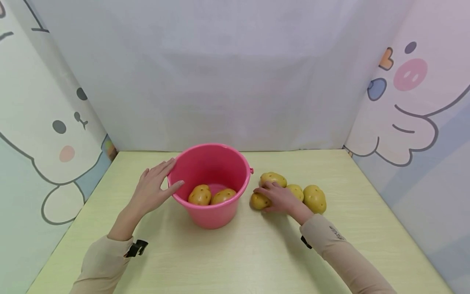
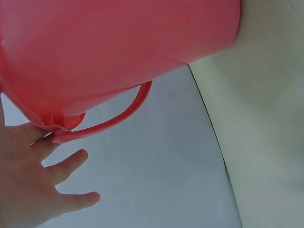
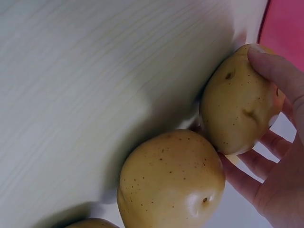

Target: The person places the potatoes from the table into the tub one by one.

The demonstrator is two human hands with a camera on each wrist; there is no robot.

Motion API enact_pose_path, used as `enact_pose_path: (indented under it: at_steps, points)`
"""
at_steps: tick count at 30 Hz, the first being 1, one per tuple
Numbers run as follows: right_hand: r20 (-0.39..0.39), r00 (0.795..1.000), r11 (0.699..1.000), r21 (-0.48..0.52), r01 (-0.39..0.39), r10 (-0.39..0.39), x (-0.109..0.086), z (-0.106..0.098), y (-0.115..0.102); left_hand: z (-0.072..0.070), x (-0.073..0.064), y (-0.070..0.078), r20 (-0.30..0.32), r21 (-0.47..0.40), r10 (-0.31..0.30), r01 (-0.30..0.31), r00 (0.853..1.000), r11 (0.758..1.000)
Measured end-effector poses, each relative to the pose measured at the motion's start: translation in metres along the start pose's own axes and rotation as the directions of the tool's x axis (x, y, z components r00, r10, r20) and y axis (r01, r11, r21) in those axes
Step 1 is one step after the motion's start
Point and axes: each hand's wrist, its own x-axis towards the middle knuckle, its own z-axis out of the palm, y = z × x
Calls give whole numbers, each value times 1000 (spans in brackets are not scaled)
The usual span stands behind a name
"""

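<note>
A pink bucket (image 1: 211,217) stands upright on the table, with two potatoes (image 1: 200,195) lying inside it. At its left rim, my left hand (image 1: 149,190) rests with fingers extended and the thumb reaching over the edge. The left wrist view shows those fingers spread beside the bucket's handle (image 2: 116,118). To the right of the bucket, my right hand (image 1: 282,199) grips a potato (image 3: 240,102), thumb on one side and fingers curled round the other. Close by lie three more potatoes: one behind (image 1: 273,178), one partly hidden by the hand (image 1: 295,192), and one farther right (image 1: 315,199).
The pale wooden table (image 1: 235,261) runs back to a hanging white cloth (image 1: 227,90). Cartoon-printed panels (image 1: 407,102) flank the table on both sides. A small handle peg (image 1: 251,170) sticks out from the bucket's right rim.
</note>
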Motion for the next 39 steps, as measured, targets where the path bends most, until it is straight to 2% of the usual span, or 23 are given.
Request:
enact_pose_path:
  at_steps: [8,22,39]
  points:
    - [-7,1000,1000,16,0,1,-1,-1,0,1,0,0,3,0,-3,3,1000,1000]
    - [-31,999,1000,3,22,-22,-9,-19,0,1,0,0,-3,-4,-2,2,1000,1000]
    - [-86,991,994,-40,101,-104,-29,-37,2,0,0,0,3,-9,-7,7,1000,1000]
